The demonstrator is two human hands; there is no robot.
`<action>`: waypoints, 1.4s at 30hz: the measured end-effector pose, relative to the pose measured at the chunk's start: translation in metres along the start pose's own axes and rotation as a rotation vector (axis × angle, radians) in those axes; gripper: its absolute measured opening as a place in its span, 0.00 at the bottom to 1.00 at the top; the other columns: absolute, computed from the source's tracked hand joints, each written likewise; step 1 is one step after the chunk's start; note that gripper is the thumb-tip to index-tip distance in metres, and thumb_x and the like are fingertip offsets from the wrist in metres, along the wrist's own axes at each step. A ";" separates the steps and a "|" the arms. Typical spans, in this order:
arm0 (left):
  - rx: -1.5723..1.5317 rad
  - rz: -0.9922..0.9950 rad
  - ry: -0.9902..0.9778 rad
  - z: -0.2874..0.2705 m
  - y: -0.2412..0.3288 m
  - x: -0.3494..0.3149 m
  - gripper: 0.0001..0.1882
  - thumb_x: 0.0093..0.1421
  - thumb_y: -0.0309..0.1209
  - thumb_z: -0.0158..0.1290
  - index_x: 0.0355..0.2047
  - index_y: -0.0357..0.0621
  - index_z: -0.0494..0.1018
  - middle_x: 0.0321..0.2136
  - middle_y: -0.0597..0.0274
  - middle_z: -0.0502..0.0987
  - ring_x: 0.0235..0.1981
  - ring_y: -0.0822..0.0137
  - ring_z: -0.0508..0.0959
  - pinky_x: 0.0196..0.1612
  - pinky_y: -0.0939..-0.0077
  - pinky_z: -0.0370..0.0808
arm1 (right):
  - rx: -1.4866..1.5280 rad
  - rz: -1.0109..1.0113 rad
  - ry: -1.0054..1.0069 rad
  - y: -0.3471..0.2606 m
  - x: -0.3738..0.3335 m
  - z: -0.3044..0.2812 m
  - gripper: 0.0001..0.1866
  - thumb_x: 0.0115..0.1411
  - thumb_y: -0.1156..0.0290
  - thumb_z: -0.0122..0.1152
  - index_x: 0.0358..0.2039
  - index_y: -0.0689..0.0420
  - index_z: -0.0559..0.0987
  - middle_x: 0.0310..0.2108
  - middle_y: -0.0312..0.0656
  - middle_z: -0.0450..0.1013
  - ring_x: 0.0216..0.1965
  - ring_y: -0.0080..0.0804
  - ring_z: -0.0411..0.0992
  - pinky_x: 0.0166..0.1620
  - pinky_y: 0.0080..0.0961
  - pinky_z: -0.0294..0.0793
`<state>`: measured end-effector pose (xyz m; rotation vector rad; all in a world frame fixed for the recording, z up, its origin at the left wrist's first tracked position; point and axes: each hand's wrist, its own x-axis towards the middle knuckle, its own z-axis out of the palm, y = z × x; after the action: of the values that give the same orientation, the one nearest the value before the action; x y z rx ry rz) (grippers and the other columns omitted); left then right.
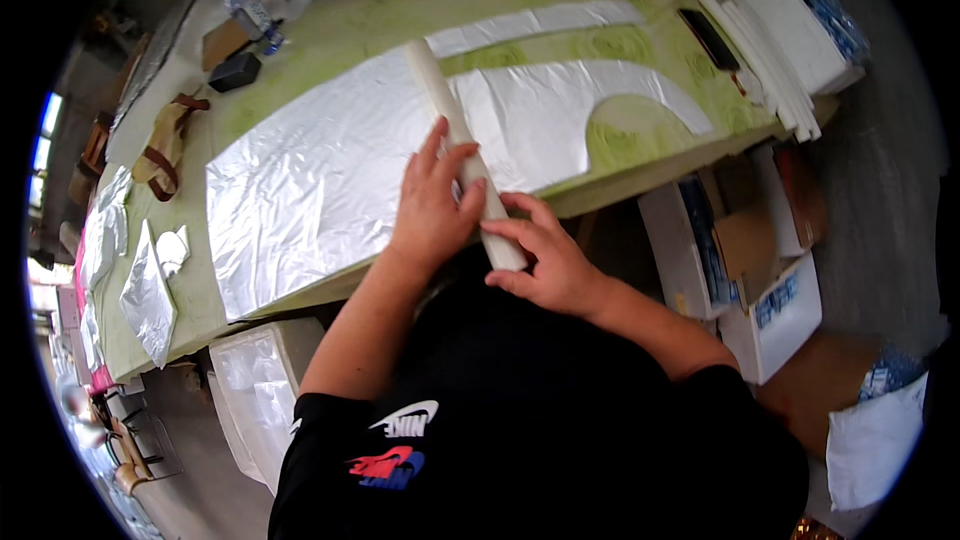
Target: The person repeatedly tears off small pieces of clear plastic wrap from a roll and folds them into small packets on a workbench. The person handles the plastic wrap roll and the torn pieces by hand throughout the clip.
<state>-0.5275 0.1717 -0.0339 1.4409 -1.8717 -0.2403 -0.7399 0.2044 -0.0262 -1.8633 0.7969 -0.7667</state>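
Note:
A long cream-white tube [440, 90] lies across a wide silver foil sheet [300, 190] on a green-stained table [380, 15]. My left hand [432, 202] rests flat on the tube's near part, fingers spread. My right hand [548, 260] grips the tube's near end at the table's front edge. To the right of the tube lies a white cut piece [560, 120] with a curved notch, and a narrow white strip [530, 25] lies farther back.
A plastic water bottle [250, 12] and a small black box [235, 71] sit at the back left. Foil scraps [150, 290] lie at the left. White strips [765, 60] are stacked at the right. Open cardboard boxes [750, 260] stand on the floor to the right.

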 end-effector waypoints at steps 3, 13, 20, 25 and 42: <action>-0.037 -0.033 0.008 -0.001 -0.001 0.000 0.22 0.59 0.32 0.57 0.54 0.44 0.73 0.67 0.39 0.61 0.67 0.39 0.62 0.68 0.50 0.60 | -0.019 -0.163 0.172 0.012 0.001 0.001 0.28 0.58 0.61 0.71 0.58 0.54 0.75 0.61 0.55 0.65 0.48 0.44 0.75 0.47 0.32 0.78; -0.258 0.062 -0.380 -0.010 0.060 0.062 0.20 0.59 0.29 0.60 0.52 0.42 0.76 0.50 0.52 0.79 0.51 0.55 0.79 0.54 0.64 0.76 | -0.084 0.132 0.161 0.023 0.004 -0.016 0.20 0.61 0.70 0.62 0.55 0.54 0.78 0.61 0.47 0.68 0.43 0.43 0.76 0.44 0.31 0.77; 0.157 -0.036 -0.728 0.040 0.053 0.104 0.17 0.61 0.39 0.57 0.46 0.44 0.79 0.45 0.53 0.81 0.44 0.53 0.81 0.48 0.63 0.77 | 0.074 0.034 0.356 0.037 -0.017 -0.011 0.14 0.62 0.78 0.60 0.48 0.57 0.81 0.58 0.45 0.72 0.39 0.28 0.75 0.42 0.23 0.76; 0.183 -0.039 -0.680 0.048 0.045 0.105 0.14 0.63 0.37 0.53 0.45 0.45 0.79 0.35 0.54 0.83 0.39 0.54 0.82 0.44 0.62 0.78 | -0.001 0.002 0.443 0.043 -0.030 -0.022 0.14 0.61 0.81 0.60 0.47 0.58 0.80 0.58 0.47 0.72 0.37 0.27 0.76 0.41 0.22 0.76; -0.015 -0.252 -0.595 0.026 0.055 0.107 0.13 0.62 0.38 0.55 0.42 0.47 0.81 0.37 0.57 0.84 0.39 0.60 0.83 0.46 0.67 0.78 | -0.663 0.494 0.510 0.092 0.120 -0.182 0.36 0.61 0.59 0.56 0.70 0.46 0.62 0.56 0.57 0.73 0.50 0.54 0.75 0.52 0.45 0.75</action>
<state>-0.5947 0.0876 0.0259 1.7218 -2.1231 -0.8854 -0.8289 -0.0147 -0.0238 -1.9000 1.9419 -0.7059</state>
